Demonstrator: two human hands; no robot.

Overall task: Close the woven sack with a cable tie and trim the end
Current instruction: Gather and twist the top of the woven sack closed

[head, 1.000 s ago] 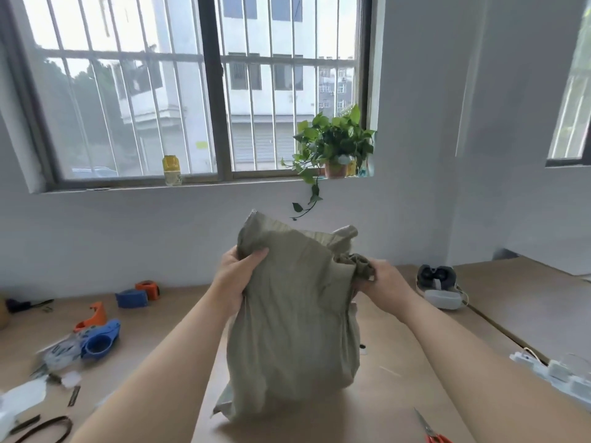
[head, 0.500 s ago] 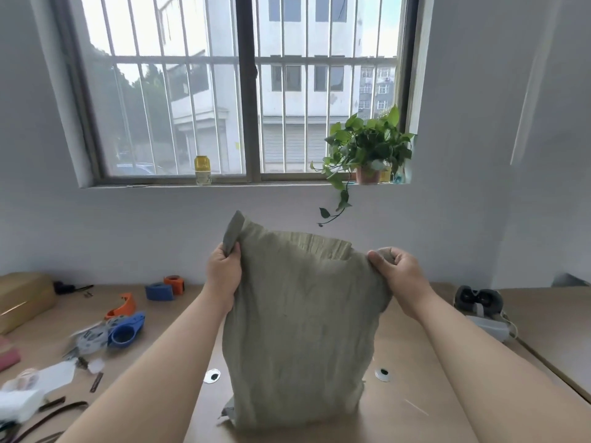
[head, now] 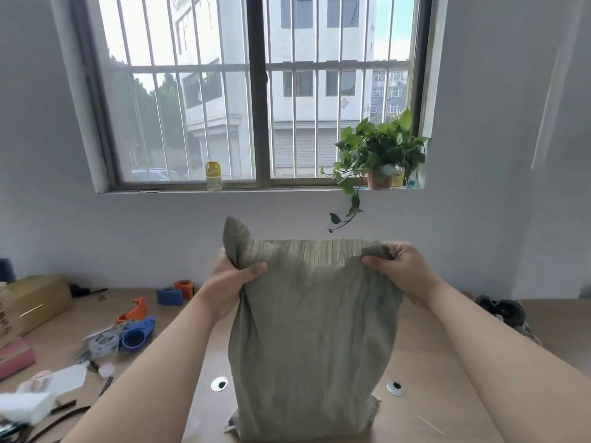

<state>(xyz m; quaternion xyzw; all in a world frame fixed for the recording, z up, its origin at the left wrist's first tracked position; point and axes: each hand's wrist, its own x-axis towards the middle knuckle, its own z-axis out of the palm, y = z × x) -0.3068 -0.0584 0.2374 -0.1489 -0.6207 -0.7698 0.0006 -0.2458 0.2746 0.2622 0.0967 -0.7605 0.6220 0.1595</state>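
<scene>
Two bare hands hold a grey-green woven sack upright on a wooden table, its base resting on the surface between two round metal cable grommets. The left hand is closed around the sack's upper left corner, thumb pressed across the front of the fabric, with a pointed flap of cloth sticking up above the fist. The right hand pinches the bunched upper right corner between thumb and fingers. Between the two grips the mouth of the sack is stretched wide and open, the pale striped inner weave showing. To the left on the table lie a blue tape dispenser, an orange one beyond it, and a cardboard box at the edge. A potted green plant and a small yellow jar stand on the sill of the barred window behind.
</scene>
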